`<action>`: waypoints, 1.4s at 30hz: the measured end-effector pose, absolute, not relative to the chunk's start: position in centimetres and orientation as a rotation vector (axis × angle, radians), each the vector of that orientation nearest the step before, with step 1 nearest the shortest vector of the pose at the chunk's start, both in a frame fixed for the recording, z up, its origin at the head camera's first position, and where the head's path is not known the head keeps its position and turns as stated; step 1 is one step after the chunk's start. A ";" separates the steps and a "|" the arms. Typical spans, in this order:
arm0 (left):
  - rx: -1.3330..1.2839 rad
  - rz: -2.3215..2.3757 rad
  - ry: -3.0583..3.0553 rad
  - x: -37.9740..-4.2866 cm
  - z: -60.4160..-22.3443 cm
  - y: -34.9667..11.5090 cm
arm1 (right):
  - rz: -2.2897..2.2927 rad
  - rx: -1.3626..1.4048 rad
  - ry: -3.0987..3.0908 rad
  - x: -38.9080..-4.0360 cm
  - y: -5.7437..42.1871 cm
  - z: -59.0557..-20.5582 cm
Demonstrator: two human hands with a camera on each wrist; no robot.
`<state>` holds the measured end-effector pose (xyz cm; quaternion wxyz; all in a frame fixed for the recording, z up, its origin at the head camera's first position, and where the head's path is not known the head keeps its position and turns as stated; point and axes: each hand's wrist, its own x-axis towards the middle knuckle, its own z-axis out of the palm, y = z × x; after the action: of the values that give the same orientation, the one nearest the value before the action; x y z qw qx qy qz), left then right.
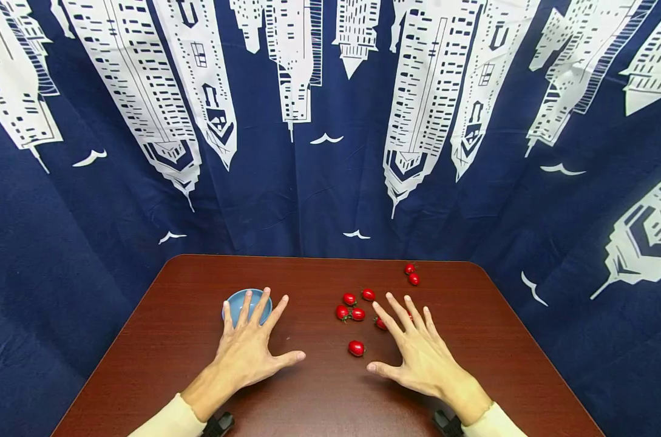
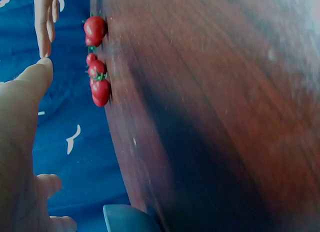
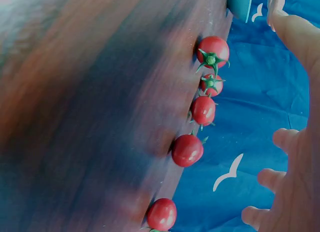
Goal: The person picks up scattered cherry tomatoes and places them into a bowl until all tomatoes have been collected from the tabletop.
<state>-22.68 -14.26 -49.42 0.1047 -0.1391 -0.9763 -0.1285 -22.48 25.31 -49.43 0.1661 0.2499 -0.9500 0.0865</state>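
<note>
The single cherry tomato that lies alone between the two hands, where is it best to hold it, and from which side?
Pinch the lone cherry tomato across its round middle, coming from above. It is small and smooth and would probably roll if pushed sideways. The open right hand seems slightly closer than the left hand.

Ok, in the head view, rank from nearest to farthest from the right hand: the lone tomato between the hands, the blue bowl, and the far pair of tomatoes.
1. Lone tomato, just left of the right hand's thumb.
2. Far pair of tomatoes, beyond the fingertips, toward the table's back edge.
3. Blue bowl, far left, under the left hand's fingers.
</note>
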 end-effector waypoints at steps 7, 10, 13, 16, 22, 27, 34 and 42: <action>-0.367 -0.428 -2.860 -23.5 -49.1 -15.2 | 0.249 0.721 -2.697 -22.9 24.6 -48.8; -0.340 -0.431 -2.844 -23.8 -49.0 -15.7 | 0.257 0.733 -2.691 -22.9 24.1 -48.6; -0.303 -0.435 -2.833 -24.2 -49.0 -16.3 | 0.257 0.752 -2.680 -23.0 23.7 -48.4; -0.264 -0.463 -2.841 -24.6 -49.2 -16.9 | 0.251 0.778 -2.662 -23.1 23.2 -48.3; -0.167 -0.545 -2.869 -25.4 -49.7 -18.5 | 0.250 0.847 -2.639 -23.4 22.0 -47.9; -0.093 -0.607 -2.882 -25.7 -50.0 -20.0 | 0.258 0.908 -2.641 -23.7 20.7 -47.9; -0.098 -0.585 -2.889 -25.8 -49.4 -21.3 | 0.244 0.978 -2.657 -24.3 19.0 -47.8; -0.134 -0.582 -2.891 -26.2 -49.3 -21.9 | 0.249 1.063 -2.649 -24.9 17.0 -48.0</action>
<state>-26.24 -21.90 -49.32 0.0948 -0.0454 -0.9749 -0.1963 -24.88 17.03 -47.96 0.1379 0.3675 -0.9157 0.0862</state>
